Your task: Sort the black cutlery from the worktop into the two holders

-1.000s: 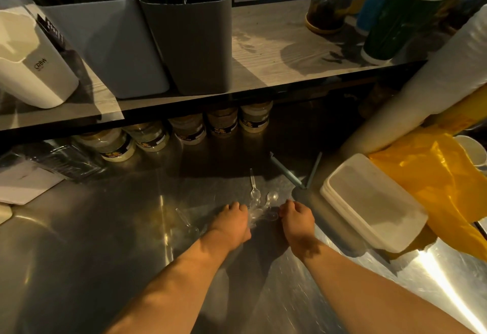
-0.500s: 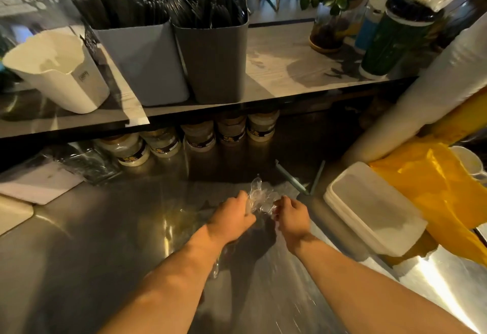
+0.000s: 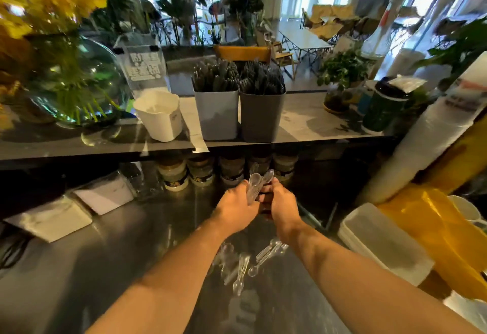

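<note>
1. The two holders stood on the shelf above the counter. The light grey holder was on the left w/ the dark grey holder right beside it, about touching.
2. Black cutlery packed both holders, ends sticking up well over the rims. Too blurred to tell which type sat in which.
3. No black pcs showed on the counter. A couple of thin dark sticks lay near the white lidded box; couldn't tell what they were.
4. The left hand and right hand were both clenched round one bundle of clear spoons. They held it up off the counter, in front of the jars under the shelf.
5. More loose clear spoons lay scattered on the counter between the forearms.
6. Est. progress: the black sorting looked done, or v. nearly so, as far as the view showed.
7. The leftover work looked like clear spoons only, which aren't part of the task as worded. A white tub stood by the holders, poss. meant for them, but that's a guess.
</note>
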Demonstrator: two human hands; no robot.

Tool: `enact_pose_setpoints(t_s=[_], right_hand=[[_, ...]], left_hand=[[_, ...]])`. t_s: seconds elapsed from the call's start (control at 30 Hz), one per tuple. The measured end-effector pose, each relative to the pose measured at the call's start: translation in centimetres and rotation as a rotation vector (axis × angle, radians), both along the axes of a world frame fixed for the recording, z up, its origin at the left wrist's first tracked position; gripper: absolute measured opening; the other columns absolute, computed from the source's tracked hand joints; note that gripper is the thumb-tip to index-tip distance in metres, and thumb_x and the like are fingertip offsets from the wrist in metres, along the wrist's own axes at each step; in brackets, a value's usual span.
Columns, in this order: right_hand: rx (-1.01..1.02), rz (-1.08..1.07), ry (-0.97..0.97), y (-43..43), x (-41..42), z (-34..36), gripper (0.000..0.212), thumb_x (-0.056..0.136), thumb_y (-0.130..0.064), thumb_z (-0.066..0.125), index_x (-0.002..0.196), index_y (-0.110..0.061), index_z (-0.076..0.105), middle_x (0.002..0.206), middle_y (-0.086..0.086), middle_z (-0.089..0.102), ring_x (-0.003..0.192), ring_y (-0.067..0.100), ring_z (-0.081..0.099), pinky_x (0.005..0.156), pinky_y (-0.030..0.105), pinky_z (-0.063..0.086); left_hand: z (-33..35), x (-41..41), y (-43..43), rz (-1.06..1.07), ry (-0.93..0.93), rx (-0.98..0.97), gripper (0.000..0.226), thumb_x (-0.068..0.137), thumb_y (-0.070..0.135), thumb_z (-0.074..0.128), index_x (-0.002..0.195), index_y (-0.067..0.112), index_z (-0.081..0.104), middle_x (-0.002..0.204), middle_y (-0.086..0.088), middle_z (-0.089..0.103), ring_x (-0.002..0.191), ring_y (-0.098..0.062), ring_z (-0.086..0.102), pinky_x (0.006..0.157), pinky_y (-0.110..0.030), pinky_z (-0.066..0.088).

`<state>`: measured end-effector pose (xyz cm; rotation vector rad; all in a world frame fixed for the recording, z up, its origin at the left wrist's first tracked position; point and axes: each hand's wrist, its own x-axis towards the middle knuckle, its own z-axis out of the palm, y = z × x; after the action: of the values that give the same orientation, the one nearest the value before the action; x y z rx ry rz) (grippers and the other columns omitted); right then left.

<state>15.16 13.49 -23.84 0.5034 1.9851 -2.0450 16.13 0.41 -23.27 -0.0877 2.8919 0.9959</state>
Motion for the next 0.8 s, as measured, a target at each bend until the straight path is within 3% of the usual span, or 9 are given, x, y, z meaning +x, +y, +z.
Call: enact_pose_setpoints(t_s=[0.07, 0.17, 0.27, 0.37, 0.47, 0.53, 0.63, 0.7, 0.8], right_hand=[[0.010, 0.057, 0.053, -1.6, 0.2, 2.1, 0.064, 0.110, -0.054, 0.034, 0.111, -0.003, 0.073, 0.102, 0.023, 0.077, 0.076, 0.026, 0.070, 0.069, 0.036, 0.047], [0.044, 0.159, 0.128, -3.9, 0.7, 5.5, 0.065, 0.110, -0.055, 0.029, 0.107, -0.009, 0.076, 0.098, 0.012, 0.080, 0.088, 0.026, 0.072, 0.075, 0.039, 0.049], [0.060, 0.224, 0.210, -6.4, 1.0, 9.2, 0.063, 0.111, -0.053, 0.028, 0.104, -0.014, 0.077, 0.094, 0.006, 0.081, 0.093, 0.026, 0.073, 0.081, 0.043, 0.053], [0.009, 0.239, 0.295, -8.7, 1.0, 12.6, 0.059, 0.113, -0.050, 0.031, 0.105, -0.010, 0.074, 0.090, 0.007, 0.080, 0.083, 0.022, 0.072, 0.073, 0.037, 0.053], [0.009, 0.279, 0.377, -11.6, 1.0, 15.8, 0.053, 0.113, -0.045, 0.033, 0.106, -0.013, 0.074, 0.099, 0.007, 0.079, 0.088, 0.021, 0.075, 0.071, 0.034, 0.053], [-0.013, 0.299, 0.433, -13.6, 0.8, 17.6, 0.050, 0.113, -0.045, 0.033, 0.108, -0.017, 0.073, 0.106, 0.010, 0.078, 0.101, 0.029, 0.074, 0.076, 0.039, 0.058], [-0.112, 0.316, 0.446, -16.1, 0.3, 19.7, 0.050, 0.112, -0.050, 0.032, 0.111, -0.021, 0.073, 0.103, 0.002, 0.079, 0.097, 0.024, 0.076, 0.078, 0.043, 0.062], [-0.143, 0.321, 0.458, -17.4, -0.3, 20.5, 0.048, 0.111, -0.052, 0.032, 0.115, -0.021, 0.069, 0.107, -0.002, 0.079, 0.098, 0.021, 0.076, 0.086, 0.047, 0.060], [-0.153, 0.262, 0.506, -19.2, -2.0, 21.0, 0.037, 0.112, -0.046, 0.037, 0.115, -0.019, 0.064, 0.116, 0.001, 0.073, 0.110, 0.024, 0.070, 0.097, 0.051, 0.055]], left_hand=[[2.9, 0.4, -1.4, 0.063, 0.048, 0.087, 0.039, 0.095, 0.038, 0.065, 0.130, 0.021, 0.056, 0.109, -0.003, 0.067, 0.099, -0.027, 0.068, 0.084, -0.035, 0.058], [6.4, 0.9, -3.5, 0.091, 0.101, 0.140, 0.030, 0.095, 0.033, 0.066, 0.124, 0.027, 0.059, 0.099, 0.003, 0.067, 0.087, -0.018, 0.069, 0.074, -0.040, 0.063], [9.9, 1.5, -5.6, 0.121, 0.167, 0.181, 0.030, 0.100, 0.026, 0.062, 0.129, 0.025, 0.058, 0.097, 0.007, 0.063, 0.088, -0.015, 0.065, 0.070, -0.027, 0.054], [13.6, 2.2, -7.7, 0.136, 0.240, 0.233, 0.023, 0.101, 0.034, 0.058, 0.123, 0.027, 0.060, 0.092, 0.009, 0.064, 0.088, -0.016, 0.065, 0.071, -0.029, 0.051], [17.1, 2.2, -10.0, 0.182, 0.311, 0.257, 0.028, 0.096, 0.040, 0.057, 0.119, 0.024, 0.061, 0.097, 0.004, 0.070, 0.090, -0.018, 0.068, 0.078, -0.035, 0.057], [19.3, 2.1, -11.5, 0.222, 0.346, 0.294, 0.027, 0.097, 0.034, 0.060, 0.119, 0.018, 0.062, 0.096, 0.002, 0.070, 0.089, -0.018, 0.067, 0.071, -0.028, 0.052], [22.2, 1.2, -13.5, 0.269, 0.419, 0.332, 0.032, 0.089, 0.040, 0.062, 0.105, 0.013, 0.062, 0.087, -0.002, 0.068, 0.081, -0.024, 0.066, 0.062, -0.032, 0.049], [23.4, 0.4, -14.5, 0.301, 0.450, 0.345, 0.033, 0.085, 0.040, 0.067, 0.093, 0.009, 0.060, 0.077, -0.005, 0.065, 0.070, -0.024, 0.062, 0.057, -0.039, 0.048], [24.9, -1.7, -16.1, 0.341, 0.509, 0.371, 0.049, 0.071, 0.045, 0.064, 0.094, 0.003, 0.061, 0.075, -0.016, 0.067, 0.064, -0.026, 0.061, 0.065, -0.050, 0.055]])
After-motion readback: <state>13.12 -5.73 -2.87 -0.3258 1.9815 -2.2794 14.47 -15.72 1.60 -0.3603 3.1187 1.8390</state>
